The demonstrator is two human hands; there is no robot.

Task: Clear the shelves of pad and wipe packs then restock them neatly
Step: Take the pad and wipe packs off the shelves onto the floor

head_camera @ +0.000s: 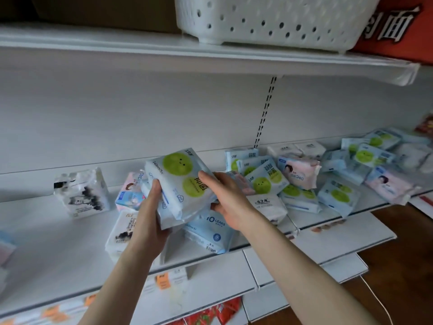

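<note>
— Plastic film, glossy and thin: the green-dot pad pack (180, 184) looks light and soft, so it would dent rather than break. Where is it?

— Lifted above the middle shelf (58, 249), over a blue pack (208, 231) lying flat near the shelf's front edge. The left hand (150, 207) grips its lower left edge, fingers curled round it; the right hand (225, 195) is pressed on its right side, thumb on the printed face.

— Would it slip?

— Probably, if pinched at one corner; the film seems slick. Holding both short edges, as the person does, looks safest.

— And the rest?

— A loose heap of packs (328, 174) sprawls to the right; one ink-print pack (82, 193) stands upright at the left.
</note>
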